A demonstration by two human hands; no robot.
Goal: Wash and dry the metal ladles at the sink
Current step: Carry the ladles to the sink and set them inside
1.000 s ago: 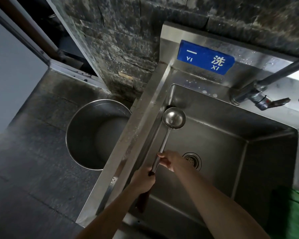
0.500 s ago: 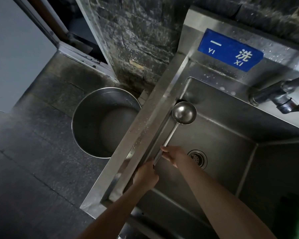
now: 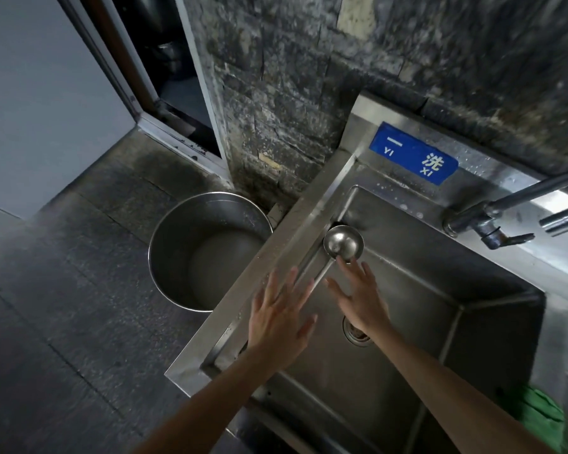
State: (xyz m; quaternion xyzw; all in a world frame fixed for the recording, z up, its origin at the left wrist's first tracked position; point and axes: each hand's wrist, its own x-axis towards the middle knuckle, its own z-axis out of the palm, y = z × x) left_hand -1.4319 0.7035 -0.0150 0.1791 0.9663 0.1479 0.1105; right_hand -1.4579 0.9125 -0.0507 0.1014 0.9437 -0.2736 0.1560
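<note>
Far left of the frame is dark tiled floor (image 3: 63,306) with a grey door (image 3: 30,93) in the upper left. Just left of centre, a big steel pot (image 3: 177,257) stands on the floor, right up against the sink (image 3: 440,306). The left hand (image 3: 281,317) is spread flat with fingers wide over the sink's left rim, holding nothing. The ladle (image 3: 343,242) leans against the sink's left inner wall, bowl up near the back corner. The right hand (image 3: 361,296) is also splayed, fingertips just below the bowl; can't tell if they touch. Upper right: blue sign (image 3: 413,157), faucet (image 3: 492,221). Green cloth (image 3: 538,417) at lower right.
</note>
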